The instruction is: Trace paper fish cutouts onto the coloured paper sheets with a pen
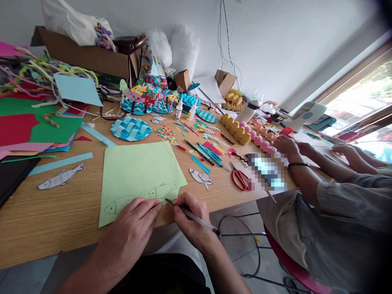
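A light green sheet of paper point(137, 165) lies near the table's front edge, with two outlined fish drawn along its lower part. My left hand point(131, 222) rests flat on the sheet's lower edge, fingers stretched out and holding nothing, covering part of the larger fish. In my right hand point(192, 220) is a black-tipped pen point(199, 221), its tip at the belly line of the smaller fish. A grey paper fish cutout point(61, 177) lies left of the sheet, and overlapping fish cutouts point(200, 178) lie to its right.
Red-handled scissors point(239, 179) and pencils point(199, 152) lie to the right. Coloured paper point(18, 126) is stacked at left. Glue bottles point(178, 109) and blue paper crafts point(131, 128) stand behind. At right, a seated person's hands point(288, 148) are over the table.
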A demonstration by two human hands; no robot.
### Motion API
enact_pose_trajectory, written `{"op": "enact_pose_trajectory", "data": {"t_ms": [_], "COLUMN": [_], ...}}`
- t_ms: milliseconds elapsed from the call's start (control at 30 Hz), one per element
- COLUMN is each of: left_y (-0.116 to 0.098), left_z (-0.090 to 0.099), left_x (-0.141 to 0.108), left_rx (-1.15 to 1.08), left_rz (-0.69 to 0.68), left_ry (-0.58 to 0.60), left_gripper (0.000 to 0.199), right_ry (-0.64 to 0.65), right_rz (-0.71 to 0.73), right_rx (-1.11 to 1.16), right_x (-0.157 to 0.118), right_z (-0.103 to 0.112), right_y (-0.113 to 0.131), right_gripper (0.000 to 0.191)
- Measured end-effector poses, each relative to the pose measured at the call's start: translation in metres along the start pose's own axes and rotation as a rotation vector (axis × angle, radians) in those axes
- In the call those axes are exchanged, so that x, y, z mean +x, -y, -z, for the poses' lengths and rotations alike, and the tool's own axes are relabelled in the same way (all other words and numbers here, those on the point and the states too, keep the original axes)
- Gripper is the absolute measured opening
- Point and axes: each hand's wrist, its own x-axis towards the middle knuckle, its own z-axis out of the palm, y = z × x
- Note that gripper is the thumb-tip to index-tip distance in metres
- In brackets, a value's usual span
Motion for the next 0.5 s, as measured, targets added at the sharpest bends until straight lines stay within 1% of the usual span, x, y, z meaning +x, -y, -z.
{"op": "enact_pose_trajectory", "data": {"t_ms": [133, 233, 367, 500], "left_y": [0.000, -0.001, 0.000, -0.001], "left_z": [0.000, 0.000, 0.000, 0.000], "left_x": [0.000, 0.000, 0.001, 0.001], "left_rx": [0.010, -0.001, -0.021, 0.018], "left_rz": [-0.006, 0.009, 0.008, 0.001], "left_ry": [0.003, 0.012, -0.001, 0.002], "left_gripper": [0.036, 0.037, 0.034, 0.036], "right_ry": [-0.015, 0.016, 0.062, 0.094], "right_rz": [-0.042, -0.072, -0.050, -0.059], "right_rx": [0.059, 0.111, 0.081, 0.065], "right_x": [0.001, 0.001, 0.001, 0.003], "right_z": [0.003, 0.008, 0.012, 0.010], "right_y": [0.001, 0.002, 0.001, -0.001], "right_gripper": [0.007, 0.007, 0.006, 0.007]}}
